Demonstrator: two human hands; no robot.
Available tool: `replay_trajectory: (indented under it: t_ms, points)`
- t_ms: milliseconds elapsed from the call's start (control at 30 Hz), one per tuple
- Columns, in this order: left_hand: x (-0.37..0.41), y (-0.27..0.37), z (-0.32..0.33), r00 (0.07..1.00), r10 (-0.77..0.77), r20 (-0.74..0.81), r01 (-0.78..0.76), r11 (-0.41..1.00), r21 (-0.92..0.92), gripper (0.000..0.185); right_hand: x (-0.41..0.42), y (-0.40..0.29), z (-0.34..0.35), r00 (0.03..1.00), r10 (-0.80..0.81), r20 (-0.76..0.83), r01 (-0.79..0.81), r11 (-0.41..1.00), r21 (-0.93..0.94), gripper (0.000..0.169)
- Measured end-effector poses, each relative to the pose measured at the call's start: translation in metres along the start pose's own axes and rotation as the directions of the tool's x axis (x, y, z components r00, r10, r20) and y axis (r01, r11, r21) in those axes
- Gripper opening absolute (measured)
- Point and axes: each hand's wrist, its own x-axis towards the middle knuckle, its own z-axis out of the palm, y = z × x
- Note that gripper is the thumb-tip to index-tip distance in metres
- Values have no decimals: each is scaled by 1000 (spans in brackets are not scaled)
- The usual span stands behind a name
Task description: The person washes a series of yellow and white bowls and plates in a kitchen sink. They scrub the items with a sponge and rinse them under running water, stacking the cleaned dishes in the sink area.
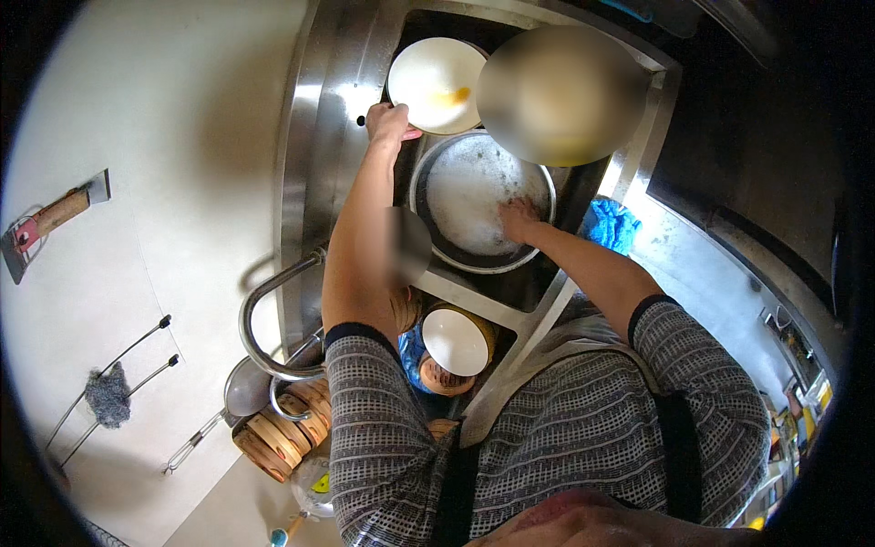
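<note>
My left hand (389,124) grips the lower left rim of a large white bowl (427,78), which has an orange-yellow smear inside. The bowl is tilted above the sink, beyond a round metal basin (465,184). Cloudy, foamy water fills much of that basin. My right hand (521,217) reaches into its right side, with the fingertips partly in the water; whether they hold something is hidden. A blurred round area (560,96) covers whatever lies to the right of the bowl.
A curved metal tap (249,328) stands at the left. Nearer me, a white bowl (456,342) sits in the second sink compartment. Bamboo steamers (273,437) and a strainer (247,386) are at the lower left. A blue plastic bag (612,224) lies right of the sink.
</note>
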Motion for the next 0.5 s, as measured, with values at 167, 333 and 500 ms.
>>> replay_trajectory:
  t_ms: [167,333,500]
  points:
    - [-78,-5,-40,990,131,-58,-125,988,93,30,-42,-11,-34,990,-135,41,133,990,36,46]
    - [-160,-36,-49,992,43,115,-40,999,-32,57,-20,5,-23,954,-299,-25,288,934,-212,58]
    - [-190,-102,-22,962,-184,201,219,961,-166,67,17,34,-44,996,-70,-55,87,892,444,49]
